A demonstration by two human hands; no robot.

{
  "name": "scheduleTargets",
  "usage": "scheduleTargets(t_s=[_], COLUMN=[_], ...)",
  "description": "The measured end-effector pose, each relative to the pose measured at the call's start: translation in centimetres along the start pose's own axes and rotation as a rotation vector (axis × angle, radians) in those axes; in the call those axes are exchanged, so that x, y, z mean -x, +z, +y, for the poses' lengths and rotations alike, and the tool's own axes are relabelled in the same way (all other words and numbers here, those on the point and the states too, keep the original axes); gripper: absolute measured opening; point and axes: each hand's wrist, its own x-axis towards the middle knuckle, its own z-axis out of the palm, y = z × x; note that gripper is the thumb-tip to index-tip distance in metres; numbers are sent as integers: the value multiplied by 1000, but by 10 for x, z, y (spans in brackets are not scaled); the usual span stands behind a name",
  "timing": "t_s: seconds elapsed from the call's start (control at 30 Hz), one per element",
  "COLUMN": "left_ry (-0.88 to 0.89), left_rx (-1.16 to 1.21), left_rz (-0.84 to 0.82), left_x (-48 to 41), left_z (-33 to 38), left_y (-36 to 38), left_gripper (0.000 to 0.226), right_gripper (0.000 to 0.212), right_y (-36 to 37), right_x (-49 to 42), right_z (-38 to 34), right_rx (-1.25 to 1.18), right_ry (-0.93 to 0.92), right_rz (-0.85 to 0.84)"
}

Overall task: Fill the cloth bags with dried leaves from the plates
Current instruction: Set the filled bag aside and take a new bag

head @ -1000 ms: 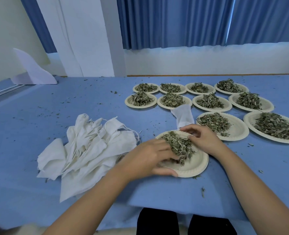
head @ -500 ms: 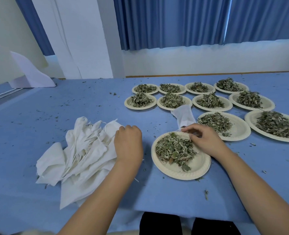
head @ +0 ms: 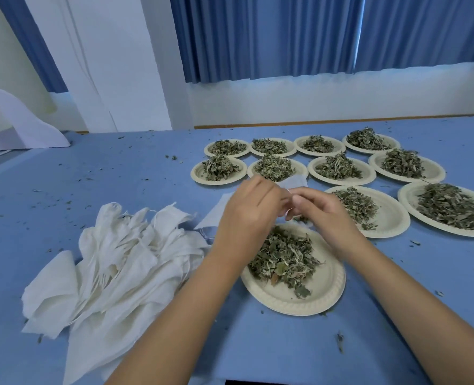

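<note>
Head: both hands (head: 283,209) pinch cloth bag (head: 293,184), orientation unclear.

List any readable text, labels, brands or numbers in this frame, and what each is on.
None. No print shows on the paper plates, the pile of cloth bags, the blue table cover, the curtains or the white sheet at far left.

A blue surface (head: 119,190) fills the foreground, speckled with small dark crumbs. Behind it hang blue curtains (head: 272,37) above a white wall (head: 313,98). A white pillar (head: 119,65) stands left of centre. A folded white sheet (head: 22,126) leans at the far left.
</note>
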Motion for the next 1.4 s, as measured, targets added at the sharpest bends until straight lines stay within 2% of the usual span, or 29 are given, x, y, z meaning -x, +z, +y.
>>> scheduleTargets(t_s=[0.13, 0.23, 0.33, 0.4, 0.5, 0.57, 0.63, 0.73, 0.87, 0.97, 1.07, 1.17, 1.33, 1.4], left_ry=[-66, -128, -118, -213, -343, -313, -202, -87, -41, -26, -51, -92, -206, -244], left_rx=[172, 231, 211, 247, 302, 314, 330, 326, 266, 246, 233, 203, 143, 168], left_rz=[-73, -126, -196, -190, -158, -207, -253, -239, -90, -53, -62, -103, 7, -13], left_x=[6, 10, 12, 13, 11, 10, 11, 15, 16, 16, 17, 16, 18, 20], left_z=[-8, -12, -21, -27, -30, -29, -30, -35, -35, -36, -38, -38, -41, -39], left_y=[31, 43, 45, 42, 40, 41, 43, 41, 39, 37, 34, 32, 30, 31], left_gripper=[4, 11, 16, 25, 42, 44, 37, 28, 20, 15, 10, 7, 6, 8], right_gripper=[21, 18, 7, 9, 11, 15, 14, 12, 5, 4, 14, 16, 17, 17], right_y=[-2, -9, -14, -14, -4, 7, 10, 6, 10, 12, 10, 7, 3, 5], right_x=[-11, -12, -13, -10, -4, -2, -3, -2, 4, 7, 8, 9, 6, 7], right_z=[7, 14, 15, 12, 11, 12, 12, 12, 11, 10, 7, 6, 8, 10], right_rx=[-298, -233, -149, 8, 574, 778, 828, 810, 739, 623, 448, 420, 342, 244], right_ry=[109, 192, 194, 134, -76, -175, -212, -224, -181, -92, -2, 28, 58, 85], right_rz=[34, 137, 252, 305, 236, 176, 164, 160, 167, 211, 308, 391, 513, 512])
